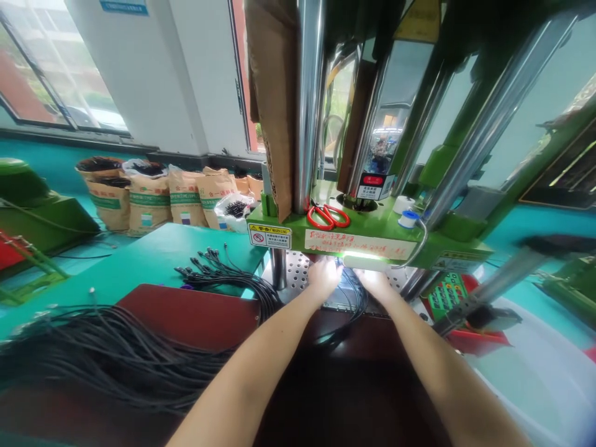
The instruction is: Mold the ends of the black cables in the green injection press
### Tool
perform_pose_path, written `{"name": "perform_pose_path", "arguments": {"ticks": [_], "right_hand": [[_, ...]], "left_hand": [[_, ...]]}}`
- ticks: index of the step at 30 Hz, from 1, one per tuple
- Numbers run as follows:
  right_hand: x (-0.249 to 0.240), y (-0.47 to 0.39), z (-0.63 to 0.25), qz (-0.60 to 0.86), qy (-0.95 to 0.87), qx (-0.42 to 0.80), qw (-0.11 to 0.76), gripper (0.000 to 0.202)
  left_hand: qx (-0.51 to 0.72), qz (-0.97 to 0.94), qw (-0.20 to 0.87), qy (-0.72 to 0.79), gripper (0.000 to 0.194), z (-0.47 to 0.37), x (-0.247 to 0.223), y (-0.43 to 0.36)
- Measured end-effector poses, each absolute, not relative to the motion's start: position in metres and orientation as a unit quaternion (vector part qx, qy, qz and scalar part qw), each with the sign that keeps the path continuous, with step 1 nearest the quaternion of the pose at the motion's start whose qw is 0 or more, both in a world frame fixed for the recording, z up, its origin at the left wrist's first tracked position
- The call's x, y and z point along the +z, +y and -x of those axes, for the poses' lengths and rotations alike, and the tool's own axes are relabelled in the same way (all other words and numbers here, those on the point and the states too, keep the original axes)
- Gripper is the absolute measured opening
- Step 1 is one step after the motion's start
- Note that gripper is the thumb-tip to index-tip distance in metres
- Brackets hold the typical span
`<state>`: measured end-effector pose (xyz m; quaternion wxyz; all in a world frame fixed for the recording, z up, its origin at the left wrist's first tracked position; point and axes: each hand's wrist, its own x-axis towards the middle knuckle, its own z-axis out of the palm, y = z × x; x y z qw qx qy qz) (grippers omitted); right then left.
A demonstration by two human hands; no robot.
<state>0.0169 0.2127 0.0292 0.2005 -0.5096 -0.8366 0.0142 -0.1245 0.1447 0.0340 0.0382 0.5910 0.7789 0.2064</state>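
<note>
Under the green press (419,245), both my arms reach into its lit work area. My left hand (325,277) is beside a metal die plate, near a bundle of thin black cables (356,298). On the other side of that bundle is my right hand (375,283). The cables run from between my hands toward me over the dark red tabletop (326,372). Glare from a bar lamp (367,262) and the press edge hide the fingers of both hands, so what they hold cannot be made out.
Many black cables (139,354) lie in a heap at left, with another cable bunch (223,273) behind. Red-handled scissors (328,217) and a blue-white spool (408,218) rest on the press ledge. Right is a button panel (447,295); paper sacks (149,202) stand by the wall.
</note>
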Motion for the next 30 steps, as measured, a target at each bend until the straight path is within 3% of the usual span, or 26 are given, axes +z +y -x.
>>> {"name": "perform_pose_path", "arguments": {"ticks": [12, 24, 30], "right_hand": [[0.024, 0.206, 0.005, 0.498, -0.851, -0.028, 0.162, 0.03], [0.036, 0.194, -0.011, 0.398, -0.909, -0.028, 0.121, 0.027], [0.035, 0.189, 0.014, 0.454, -0.885, -0.025, 0.102, 0.023]], "left_hand": [[0.222, -0.623, 0.037, 0.749, 0.025, 0.126, 0.025, 0.152], [0.238, -0.64, 0.003, 0.73, 0.03, 0.104, 0.029, 0.145], [0.236, -0.663, 0.007, 0.711, 0.024, 0.11, 0.022, 0.148]]}}
